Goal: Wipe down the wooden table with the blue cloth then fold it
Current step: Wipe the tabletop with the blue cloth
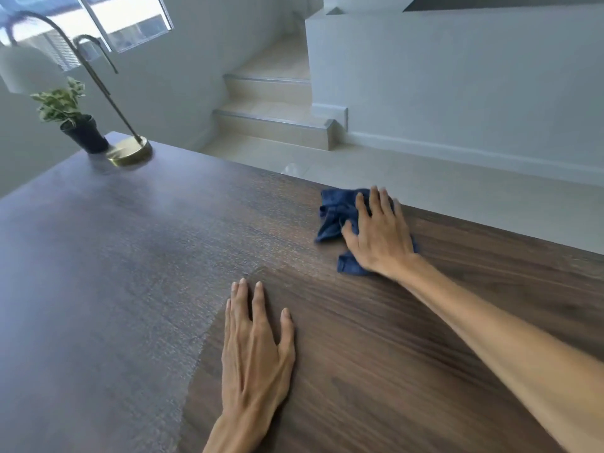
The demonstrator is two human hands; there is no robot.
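Clearly soft and light, the crumpled blue cloth (pixel 336 220) bunches under the flat-fingered right hand (pixel 380 235), so folding likely starts from its loose corners.

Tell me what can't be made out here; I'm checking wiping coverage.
Head view only:
- Crumpled blue cloth: partly hidden under the right hand.
- Dark wooden table: near and left parts cut off by the frame edges; glare washes out its left side.
- White lamp shade: cut off by the left edge.
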